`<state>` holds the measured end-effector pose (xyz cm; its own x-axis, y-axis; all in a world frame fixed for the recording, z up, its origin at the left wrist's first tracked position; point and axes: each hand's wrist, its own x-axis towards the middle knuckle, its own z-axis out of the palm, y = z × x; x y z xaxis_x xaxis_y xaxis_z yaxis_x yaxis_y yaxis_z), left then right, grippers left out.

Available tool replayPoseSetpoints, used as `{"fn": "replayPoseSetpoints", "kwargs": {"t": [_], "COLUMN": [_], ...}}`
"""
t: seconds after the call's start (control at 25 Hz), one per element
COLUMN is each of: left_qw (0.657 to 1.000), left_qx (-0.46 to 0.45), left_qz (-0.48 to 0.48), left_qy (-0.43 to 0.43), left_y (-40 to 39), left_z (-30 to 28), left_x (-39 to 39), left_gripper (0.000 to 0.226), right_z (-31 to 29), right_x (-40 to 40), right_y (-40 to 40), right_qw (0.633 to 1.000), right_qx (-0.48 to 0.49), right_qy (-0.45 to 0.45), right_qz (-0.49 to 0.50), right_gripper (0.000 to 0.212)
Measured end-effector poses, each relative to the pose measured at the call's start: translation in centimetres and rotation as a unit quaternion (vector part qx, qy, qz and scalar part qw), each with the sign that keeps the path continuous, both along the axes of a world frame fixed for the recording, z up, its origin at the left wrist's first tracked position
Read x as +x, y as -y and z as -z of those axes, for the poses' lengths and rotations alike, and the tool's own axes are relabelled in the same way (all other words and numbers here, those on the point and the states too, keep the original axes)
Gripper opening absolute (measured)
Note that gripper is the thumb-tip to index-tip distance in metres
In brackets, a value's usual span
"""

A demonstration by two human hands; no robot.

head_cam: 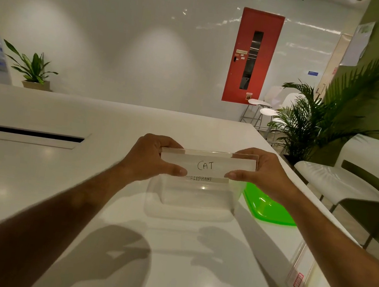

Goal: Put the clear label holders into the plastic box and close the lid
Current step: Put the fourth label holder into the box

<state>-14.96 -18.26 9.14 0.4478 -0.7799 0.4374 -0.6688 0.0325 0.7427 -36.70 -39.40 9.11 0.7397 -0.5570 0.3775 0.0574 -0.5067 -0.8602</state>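
Both hands hold a clear label holder (207, 163) with a paper reading "CAT", lifted just above the clear plastic box (186, 211). My left hand (150, 160) pinches its left end and my right hand (264, 174) pinches its right end. Inside the open box stands another clear holder (200, 179) whose label reads "ELEPHANT", partly hidden behind the one I hold. The green lid (269, 209) lies on the table to the right of the box, partly behind my right forearm.
A further clear holder (298, 275) with a red sticker lies near the table's right edge, by my right forearm. A long cable slot (26, 132) is cut into the white table at the left. White chairs and a palm stand beyond the right edge.
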Motion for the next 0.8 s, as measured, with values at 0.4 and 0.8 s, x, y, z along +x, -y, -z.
{"fn": "replayPoseSetpoints", "kwargs": {"t": [0.4,0.8], "left_qw": [0.970,0.889], "left_qx": [0.126,0.336], "left_qz": [-0.032,0.005], "left_qy": [0.206,0.312], "left_y": [5.5,9.3], "left_z": [0.0,1.3], "left_x": [2.6,3.8], "left_gripper": [0.053,0.048], "right_z": [-1.4,0.2], "right_x": [4.1,8.5], "right_y": [4.3,6.0], "right_qw": [0.909,0.804], "right_qx": [-0.326,-0.391], "right_qy": [-0.257,-0.445], "right_qz": [0.029,-0.040], "right_gripper": [0.053,0.040]}}
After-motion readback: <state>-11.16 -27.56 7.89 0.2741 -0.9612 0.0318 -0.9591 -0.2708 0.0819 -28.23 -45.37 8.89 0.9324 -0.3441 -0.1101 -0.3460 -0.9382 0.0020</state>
